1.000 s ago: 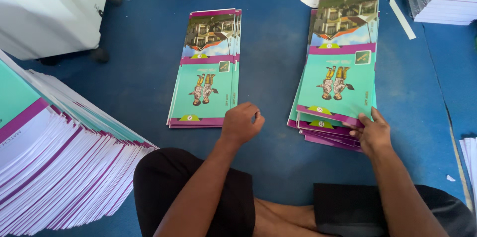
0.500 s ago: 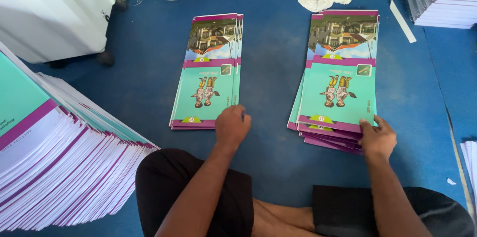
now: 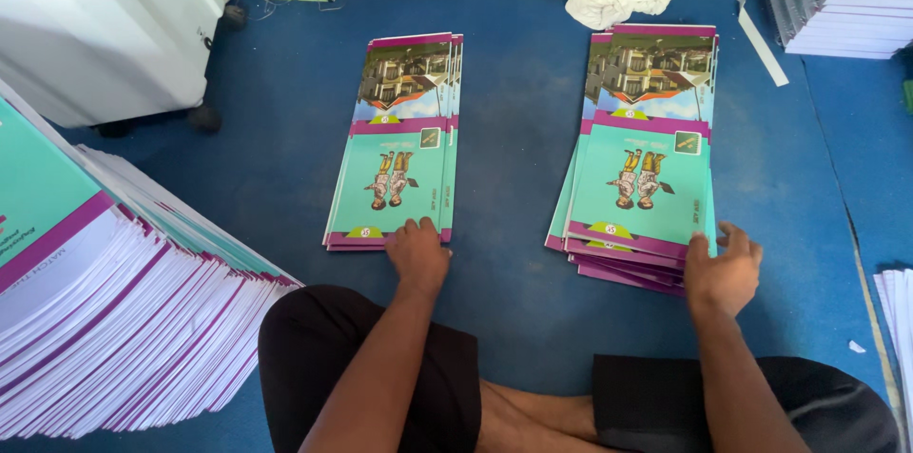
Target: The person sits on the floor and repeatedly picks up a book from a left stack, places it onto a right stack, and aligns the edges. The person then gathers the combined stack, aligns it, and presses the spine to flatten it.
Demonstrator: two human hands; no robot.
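Two stacks of teal-and-purple booklets lie on the blue floor [image 3: 514,130]. Left hand [image 3: 418,253] rests flat, fingers together, on the near edge of the left stack [image 3: 395,144]; right hand [image 3: 725,268] pinches the near corner of the right stack [image 3: 642,158] (its lower copies fanned). Left of the hands slumps a large pile [image 3: 105,310].

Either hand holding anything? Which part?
Nothing lifted. Left hand rests on the near edge of the left booklet stack; right hand grips the near right corner of the right booklet stack.
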